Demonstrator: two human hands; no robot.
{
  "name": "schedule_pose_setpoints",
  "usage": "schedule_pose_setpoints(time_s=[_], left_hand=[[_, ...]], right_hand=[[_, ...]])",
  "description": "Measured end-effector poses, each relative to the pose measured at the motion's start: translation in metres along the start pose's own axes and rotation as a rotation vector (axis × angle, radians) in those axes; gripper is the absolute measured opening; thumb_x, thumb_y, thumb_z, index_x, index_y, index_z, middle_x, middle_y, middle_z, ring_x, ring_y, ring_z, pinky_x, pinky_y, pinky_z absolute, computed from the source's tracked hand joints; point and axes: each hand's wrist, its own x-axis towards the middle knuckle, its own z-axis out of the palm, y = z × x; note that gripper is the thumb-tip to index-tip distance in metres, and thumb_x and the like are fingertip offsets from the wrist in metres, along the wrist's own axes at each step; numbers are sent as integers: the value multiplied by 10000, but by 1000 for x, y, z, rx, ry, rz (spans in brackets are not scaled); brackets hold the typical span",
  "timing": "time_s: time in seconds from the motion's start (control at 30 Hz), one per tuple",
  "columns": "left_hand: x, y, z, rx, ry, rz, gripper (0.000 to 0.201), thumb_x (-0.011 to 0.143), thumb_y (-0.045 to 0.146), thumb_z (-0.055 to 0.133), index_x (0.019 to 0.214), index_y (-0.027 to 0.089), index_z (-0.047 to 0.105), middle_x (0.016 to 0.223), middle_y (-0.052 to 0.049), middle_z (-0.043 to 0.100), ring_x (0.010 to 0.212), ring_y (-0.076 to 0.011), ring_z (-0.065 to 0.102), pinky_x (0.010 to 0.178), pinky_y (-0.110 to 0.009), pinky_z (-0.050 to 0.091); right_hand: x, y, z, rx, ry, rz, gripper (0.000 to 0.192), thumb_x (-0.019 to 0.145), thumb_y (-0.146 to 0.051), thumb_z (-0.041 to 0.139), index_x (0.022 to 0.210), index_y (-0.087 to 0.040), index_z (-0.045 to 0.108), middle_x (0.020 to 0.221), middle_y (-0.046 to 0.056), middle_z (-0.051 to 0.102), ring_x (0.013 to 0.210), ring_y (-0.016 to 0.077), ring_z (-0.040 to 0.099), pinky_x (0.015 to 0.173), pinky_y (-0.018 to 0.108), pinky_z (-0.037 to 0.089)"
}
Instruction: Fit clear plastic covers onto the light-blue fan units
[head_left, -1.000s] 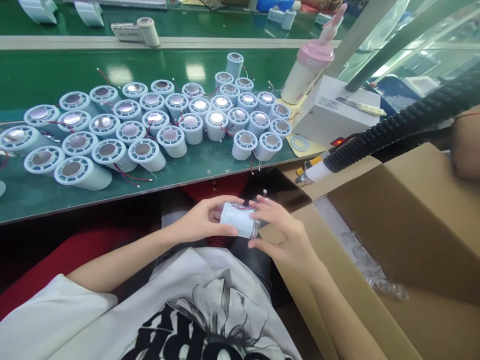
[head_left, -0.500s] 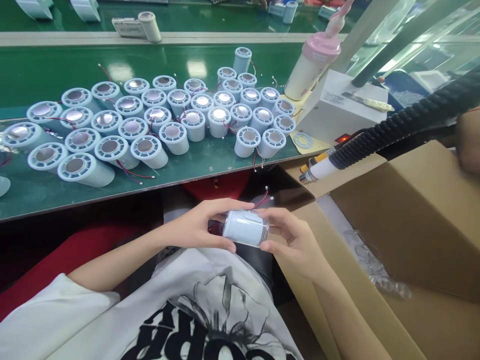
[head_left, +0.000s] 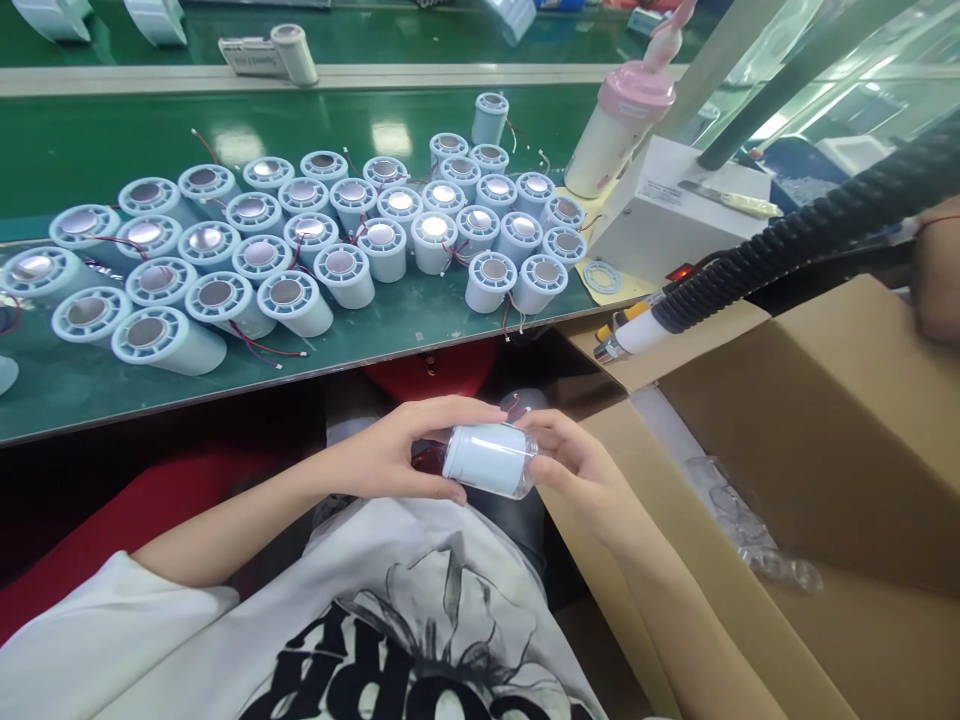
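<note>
Small pale blue plastic cylinder (head_left: 487,459) lying sideways over the lap, below the green worktop (head_left: 90,140) edge, partly in a clear wrap. Left hand (head_left: 394,452) closed round one end, right hand (head_left: 581,470) closed round the other. Best held gently, with thin red wires (head_left: 512,406) tucked in. Open brown cardboard box (head_left: 817,420) just beside. Many matching pale blue cylinders (head_left: 300,240) up on the worktop.

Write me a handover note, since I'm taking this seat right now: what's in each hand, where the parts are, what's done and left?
Left hand: grip on one end of the pale blue cylinder, over the lap.
Right hand: grip on its other end, which looks covered in clear wrap.
Cylinders on the green bench: many standing bare, wires loose.
Cardboard box: open at the right, clear wrap inside.
Done: one cylinder picked up, in hand.
Left: the bench batch is untouched.
</note>
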Motion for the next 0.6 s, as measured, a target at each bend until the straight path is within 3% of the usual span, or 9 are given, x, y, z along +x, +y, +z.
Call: schedule_pose_setpoints(time_s=[0.13,0.4,0.6], left_hand=[[0,0,0,40,0,20,765,672,156,767,1360,266,451,1398,-118,477,1299,-287,442,1037,-410,430],[2,2,-2,144,-16,87,746,678,175,767,1351,270,462,1390,-111,490,1276,-273,466,1068,-421,380],[2,1,-2,135,-23,117,741,684,170,766,1351,275,460,1396,-108,482,1279,-265,464,1066,-407,382]], right_hand=[[0,-1,1,17,14,9,307,765,-409,672,974,-214,560,874,32,648,758,151,624,627,270,566],[3,4,2,187,15,142,402,737,-545,660,880,-189,538,665,-31,597,557,109,616,504,230,551],[6,11,7,267,-54,255,467,745,-654,564,795,-203,450,524,-25,616,434,131,617,383,186,468]])
